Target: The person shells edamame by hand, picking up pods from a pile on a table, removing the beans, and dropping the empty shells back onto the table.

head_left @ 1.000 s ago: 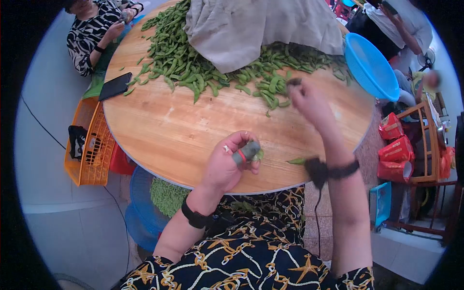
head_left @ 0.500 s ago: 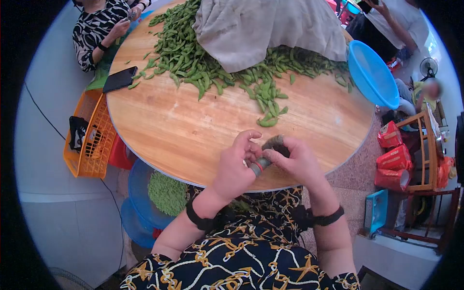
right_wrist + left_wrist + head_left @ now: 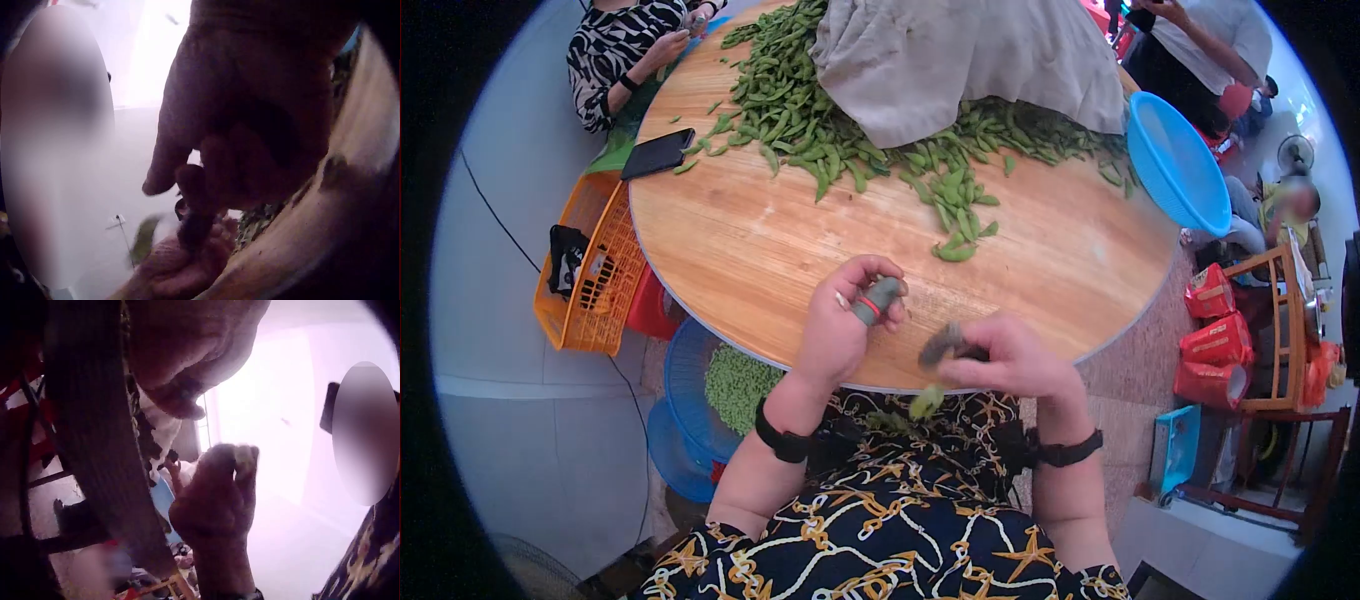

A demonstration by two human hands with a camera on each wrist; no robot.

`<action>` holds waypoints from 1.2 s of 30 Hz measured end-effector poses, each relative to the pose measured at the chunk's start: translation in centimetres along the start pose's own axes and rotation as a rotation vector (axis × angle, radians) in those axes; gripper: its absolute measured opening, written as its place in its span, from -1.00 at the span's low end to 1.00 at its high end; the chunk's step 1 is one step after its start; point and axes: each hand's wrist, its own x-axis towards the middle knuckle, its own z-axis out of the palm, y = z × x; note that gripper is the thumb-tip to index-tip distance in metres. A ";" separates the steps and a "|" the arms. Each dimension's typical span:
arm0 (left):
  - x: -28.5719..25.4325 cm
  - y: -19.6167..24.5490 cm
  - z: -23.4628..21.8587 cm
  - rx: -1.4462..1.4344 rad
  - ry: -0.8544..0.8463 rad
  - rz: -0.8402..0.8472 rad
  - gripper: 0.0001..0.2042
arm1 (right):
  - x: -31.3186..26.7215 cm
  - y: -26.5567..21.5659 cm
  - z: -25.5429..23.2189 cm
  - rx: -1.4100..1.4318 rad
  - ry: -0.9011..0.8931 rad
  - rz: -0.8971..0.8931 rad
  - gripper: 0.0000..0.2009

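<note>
1. We see the right hand (image 3: 1018, 358) blurred, fingers bent; we cannot tell whether it grasps anything.
2. The left hand (image 3: 836, 322) curls, its palm hidden; we cannot tell its grip either.
3. A grey cloth (image 3: 970, 65) covers part of the green pods (image 3: 775, 95) heaped on the table (image 3: 750, 250).
4. We see one smeared, yellowish-green pod (image 3: 926, 402) just below the right fingertips.

I am counting one phone (image 3: 658, 154) and one cloth (image 3: 970, 70) on the table (image 3: 730, 240), one orange crate (image 3: 600, 275) left, three red bags (image 3: 1217, 340) right.
</note>
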 end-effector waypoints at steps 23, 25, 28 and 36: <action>0.4 0.0 2.0 0.069 0.033 0.011 -0.85 | 1.3 -0.1 1.6 0.165 0.549 0.213 -0.80; 0.6 -0.9 1.5 0.018 0.051 -0.012 -0.85 | 1.2 0.2 1.9 0.355 0.331 0.259 -0.76; 0.5 -1.5 1.1 -0.060 0.063 -0.005 -0.84 | 1.1 0.0 2.1 0.502 0.310 0.275 -0.73; 0.5 -1.0 1.5 0.330 0.088 0.179 -0.85 | 1.2 -0.1 2.0 0.312 0.319 0.324 -0.79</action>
